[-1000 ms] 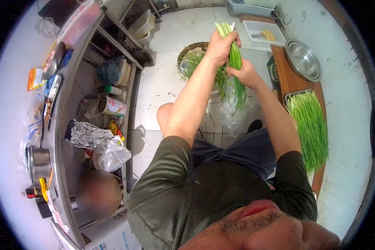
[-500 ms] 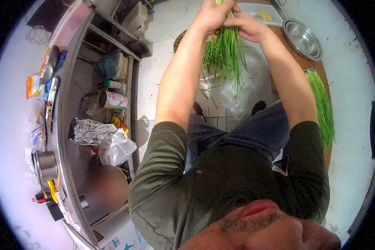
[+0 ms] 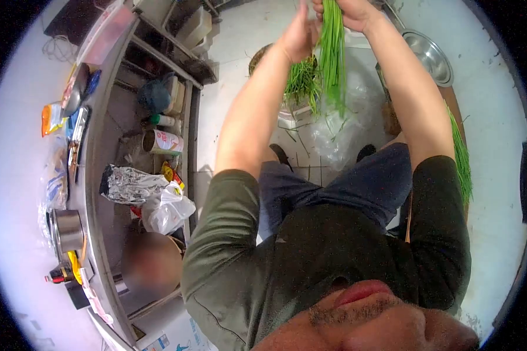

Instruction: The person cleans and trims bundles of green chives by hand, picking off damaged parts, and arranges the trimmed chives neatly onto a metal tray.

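Observation:
A bunch of long green chives hangs down from my right hand, whose fingers wrap round its upper part near the top edge of the view. Just left of the bunch is my left hand, thumb raised and fingers apart, with nothing seen in its grasp. Under my left hand, a looser heap of chives lies on a round container, partly hidden by my forearm. A clear plastic bag spreads on the floor below the hanging chives.
At right, more chives lie on a wooden surface, partly behind my right arm. A metal bowl sits beyond them. Along the left runs a metal shelf with a pot, a tin and a white bag.
My left hand has let go of the chives and opened beside them. The bunch has passed into my right hand, which has moved up a little.

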`<move>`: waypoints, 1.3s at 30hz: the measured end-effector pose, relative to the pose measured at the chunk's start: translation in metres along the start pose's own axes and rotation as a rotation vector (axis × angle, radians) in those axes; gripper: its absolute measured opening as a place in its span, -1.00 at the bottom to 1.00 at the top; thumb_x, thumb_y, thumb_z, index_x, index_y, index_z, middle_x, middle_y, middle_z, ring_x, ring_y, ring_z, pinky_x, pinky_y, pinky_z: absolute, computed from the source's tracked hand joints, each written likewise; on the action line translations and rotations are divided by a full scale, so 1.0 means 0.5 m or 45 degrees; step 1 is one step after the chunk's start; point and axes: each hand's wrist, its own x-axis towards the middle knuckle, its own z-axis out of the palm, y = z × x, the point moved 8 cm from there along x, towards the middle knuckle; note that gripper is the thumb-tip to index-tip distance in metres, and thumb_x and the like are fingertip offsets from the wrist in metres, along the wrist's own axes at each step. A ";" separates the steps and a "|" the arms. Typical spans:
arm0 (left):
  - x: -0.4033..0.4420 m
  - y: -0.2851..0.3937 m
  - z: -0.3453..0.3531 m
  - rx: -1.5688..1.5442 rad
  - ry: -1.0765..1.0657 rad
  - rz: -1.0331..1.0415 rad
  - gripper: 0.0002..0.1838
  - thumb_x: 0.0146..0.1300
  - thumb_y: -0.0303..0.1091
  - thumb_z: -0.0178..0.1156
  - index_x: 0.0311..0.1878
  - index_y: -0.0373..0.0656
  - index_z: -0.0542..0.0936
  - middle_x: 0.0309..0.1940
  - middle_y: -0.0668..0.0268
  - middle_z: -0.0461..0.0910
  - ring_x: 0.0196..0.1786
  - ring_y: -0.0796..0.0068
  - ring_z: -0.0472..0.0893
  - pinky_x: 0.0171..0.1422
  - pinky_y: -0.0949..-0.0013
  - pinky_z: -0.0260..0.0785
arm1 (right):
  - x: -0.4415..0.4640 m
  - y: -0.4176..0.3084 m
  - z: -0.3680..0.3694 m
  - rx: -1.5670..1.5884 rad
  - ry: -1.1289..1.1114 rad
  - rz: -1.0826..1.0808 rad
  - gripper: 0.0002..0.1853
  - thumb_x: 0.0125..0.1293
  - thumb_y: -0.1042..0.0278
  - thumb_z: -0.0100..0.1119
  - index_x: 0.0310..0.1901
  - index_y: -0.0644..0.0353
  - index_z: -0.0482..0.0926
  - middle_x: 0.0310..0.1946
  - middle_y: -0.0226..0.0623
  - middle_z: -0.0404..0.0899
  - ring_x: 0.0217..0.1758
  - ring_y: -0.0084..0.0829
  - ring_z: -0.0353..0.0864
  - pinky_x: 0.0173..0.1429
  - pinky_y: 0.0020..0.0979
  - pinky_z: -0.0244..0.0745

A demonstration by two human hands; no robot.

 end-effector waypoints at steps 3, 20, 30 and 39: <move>-0.061 -0.046 0.063 -0.122 -0.118 -0.103 0.26 0.14 0.70 -0.57 0.38 -0.40 0.32 0.13 -0.14 0.56 0.17 0.00 0.57 0.37 0.05 0.30 | 0.038 0.008 -0.061 0.218 0.012 0.003 -0.85 0.40 0.27 0.12 -0.25 0.16 0.53 -0.43 -0.32 0.58 -0.36 -0.36 0.61 -0.16 -0.25 0.58; -0.128 -0.165 0.028 -0.369 -0.215 -0.357 -0.39 0.44 0.09 0.03 0.22 -0.32 0.47 -0.32 0.28 0.50 -0.40 0.40 0.46 -0.12 0.20 0.41 | 0.052 0.028 -0.212 0.397 0.277 -0.126 -0.80 0.40 0.23 0.09 -0.34 0.15 0.49 -0.50 -0.31 0.52 -0.41 -0.28 0.56 -0.17 -0.17 0.57; -0.124 -0.162 0.051 -0.304 -0.151 -0.414 -0.72 0.47 -0.18 0.09 -0.03 -0.24 0.49 -0.50 0.44 0.28 -0.57 0.59 0.24 -0.33 0.36 0.24 | 0.024 0.004 -0.237 0.433 0.389 -0.178 -0.81 0.43 0.26 0.08 -0.35 0.09 0.42 -0.60 -0.37 0.38 -0.53 -0.39 0.42 -0.29 -0.24 0.49; -0.042 -0.286 0.041 1.785 -0.011 -0.211 -0.67 0.41 -0.21 -0.09 -0.04 -0.24 0.54 -0.24 0.09 0.65 -0.32 0.15 0.61 -0.11 0.12 0.48 | 0.030 -0.035 -0.056 -0.304 0.372 -0.354 -0.77 0.39 0.22 0.10 -0.30 0.22 0.50 -0.53 -0.19 0.49 -0.48 -0.28 0.50 -0.31 -0.19 0.49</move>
